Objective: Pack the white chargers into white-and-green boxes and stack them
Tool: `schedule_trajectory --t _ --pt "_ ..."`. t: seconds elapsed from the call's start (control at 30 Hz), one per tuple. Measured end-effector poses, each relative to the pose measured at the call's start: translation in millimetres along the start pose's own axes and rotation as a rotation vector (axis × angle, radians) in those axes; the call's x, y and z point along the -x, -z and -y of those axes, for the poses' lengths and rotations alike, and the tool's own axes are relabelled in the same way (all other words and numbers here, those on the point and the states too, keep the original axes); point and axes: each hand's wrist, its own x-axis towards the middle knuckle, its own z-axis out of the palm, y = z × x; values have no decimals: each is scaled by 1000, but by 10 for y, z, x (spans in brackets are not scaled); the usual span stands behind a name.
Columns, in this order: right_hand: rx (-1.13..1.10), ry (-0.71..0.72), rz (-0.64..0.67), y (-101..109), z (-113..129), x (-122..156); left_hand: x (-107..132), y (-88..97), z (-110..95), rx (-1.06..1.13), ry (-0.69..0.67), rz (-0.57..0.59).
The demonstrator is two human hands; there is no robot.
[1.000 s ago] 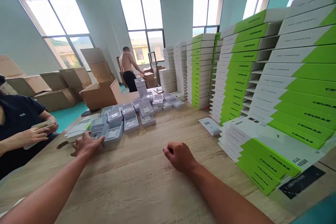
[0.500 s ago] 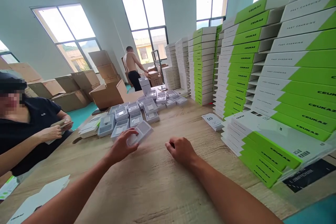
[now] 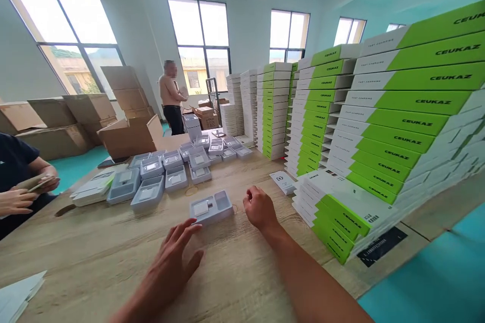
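A grey plastic insert tray (image 3: 220, 204) lies flat on the wooden table in front of me, with a small white piece (image 3: 201, 208) in one compartment. My left hand (image 3: 176, 255) is open at its near edge, fingers spread, the fingertips at or just short of the rim. To the right of the tray, my right hand (image 3: 260, 208) is closed in a fist resting on the table; what its fingers hold, if anything, is hidden. Beyond the tray lies a thin tan loop like a rubber band (image 3: 192, 191). Several similar trays (image 3: 148, 193) are grouped and partly stacked further back.
Tall stacks of green and white boxes (image 3: 401, 123) line the right side, with a lower pile (image 3: 337, 227) nearer me. A white card (image 3: 282, 181) lies beside them. White papers (image 3: 93, 186) sit at left, near a seated person's hands (image 3: 22, 197). Another person (image 3: 172, 96) stands behind.
The tray has gone from my left hand onto the table, and that hand has opened. My right hand stays fisted. The view has turned right, and the standing person has straightened.
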Motion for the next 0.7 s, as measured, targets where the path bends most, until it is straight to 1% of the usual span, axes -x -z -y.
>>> schedule_trajectory --t 0.07,0.1,0.17,0.23,0.3,0.37,0.47,0.53,0.6,0.7 --pt "-20 31 31 -36 -19 19 180 -33 -92 42 -78 32" --pt "-38 66 55 -67 -12 37 222 -40 -141 69 -103 57" --pt "-84 167 106 -144 20 77 226 -36 -211 127 -130 95" --pt "-131 268 150 -220 56 106 173 -14 -219 152 -127 83" --pt "-164 326 179 -277 78 121 114 14 -166 120 -96 32" --pt "-185 342 195 -310 84 132 63 37 -75 48 -26 10" --pt "-205 356 220 -325 89 158 -5 44 62 -25 82 47" --pt "-201 369 241 -320 97 180 -35 35 121 -26 119 62" --pt "-175 364 241 -308 100 194 -45 29 144 -19 140 62" --pt "-123 323 216 -283 77 186 -25 44 125 -23 174 58"
